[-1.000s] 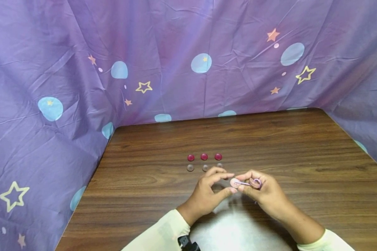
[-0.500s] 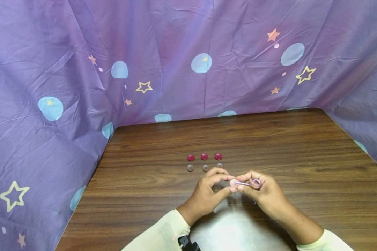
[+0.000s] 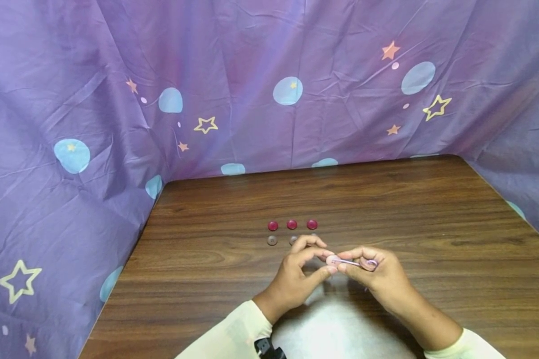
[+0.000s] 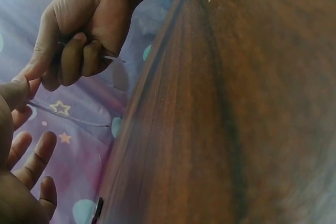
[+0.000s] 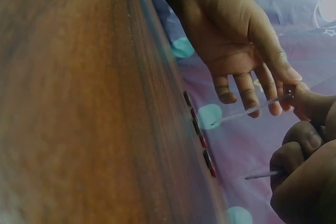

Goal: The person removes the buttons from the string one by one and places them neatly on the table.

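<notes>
A pale pink button [image 3: 331, 260] is held above the table, between the fingertips of both hands. My left hand [image 3: 295, 277] pinches its left side with thumb and index finger; the other fingers are loosely spread. At its right edge, the thumb and index finger of my right hand [image 3: 383, 273] pinch too. A lilac cord [image 3: 348, 262] runs from the button's holes to the right and loops at the right hand. In the right wrist view, one loose cord end [image 5: 244, 113] hangs from the button, and another end [image 5: 260, 175] sticks out of the right hand's curled fingers.
Three dark red buttons [image 3: 292, 225] lie in a row on the wood-grain table [image 3: 206, 279]. In front of them is a row of grey-brown buttons [image 3: 272, 240], partly hidden by the left hand. A purple patterned cloth [image 3: 251, 75] hangs behind and at the sides.
The button has shifted slightly left, and the left index fingertip has come onto it. The cord loop has moved a little right and lower, flatter against the right hand.
</notes>
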Demonstrator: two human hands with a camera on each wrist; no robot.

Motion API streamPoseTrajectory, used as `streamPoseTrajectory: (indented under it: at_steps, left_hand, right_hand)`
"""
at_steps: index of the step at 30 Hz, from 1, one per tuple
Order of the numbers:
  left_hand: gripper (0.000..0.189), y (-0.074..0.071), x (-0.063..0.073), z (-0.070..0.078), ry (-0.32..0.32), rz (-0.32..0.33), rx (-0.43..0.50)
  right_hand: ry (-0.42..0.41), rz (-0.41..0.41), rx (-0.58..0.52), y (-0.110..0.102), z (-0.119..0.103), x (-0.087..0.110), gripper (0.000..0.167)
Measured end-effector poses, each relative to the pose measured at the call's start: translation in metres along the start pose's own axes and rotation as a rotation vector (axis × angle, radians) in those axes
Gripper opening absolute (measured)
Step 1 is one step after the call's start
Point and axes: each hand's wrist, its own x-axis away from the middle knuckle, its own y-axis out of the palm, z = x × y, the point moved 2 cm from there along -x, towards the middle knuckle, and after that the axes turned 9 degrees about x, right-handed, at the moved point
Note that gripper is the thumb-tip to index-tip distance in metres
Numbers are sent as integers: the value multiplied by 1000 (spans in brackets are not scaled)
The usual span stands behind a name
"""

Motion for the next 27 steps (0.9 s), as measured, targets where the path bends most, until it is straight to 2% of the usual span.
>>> streamPoseTrajectory:
  at_steps: [11,19,27]
  left_hand:
    - [23,-3,0,-1,-25,11,9]
    - [21,-5,-1,-1,29,23,-30]
    - [25,-9,-1,-3,29,7,0]
  right_hand:
    - [11,75,13,2,-1,0,7]
    - [14,92,20,2,-1,1,4]
    - [4,104,1,1,-1,1,3]
